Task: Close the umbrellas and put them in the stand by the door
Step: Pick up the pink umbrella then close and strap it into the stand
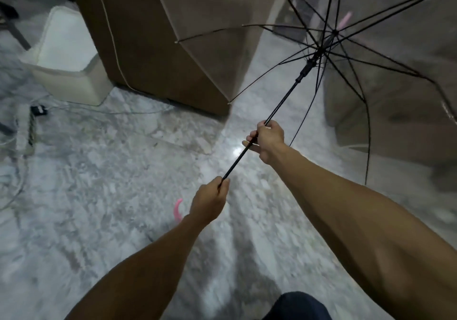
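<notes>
Early in the task: clear umbrella (346, 55) w/ black ribs is fully open, canopy at far right, shaft slanting down toward near centre. Left hand (209, 202) grips the shaft's low end by the pink handle (178, 209); right hand (268, 141) is wrapped round the shaft further up, below the runner (305, 70). Closing and stowing remain; no stand seen. Rib tips sit near the brown sofa (153, 42); marble floor (111, 171) at left gives room. White bin (69, 72) far left.
</notes>
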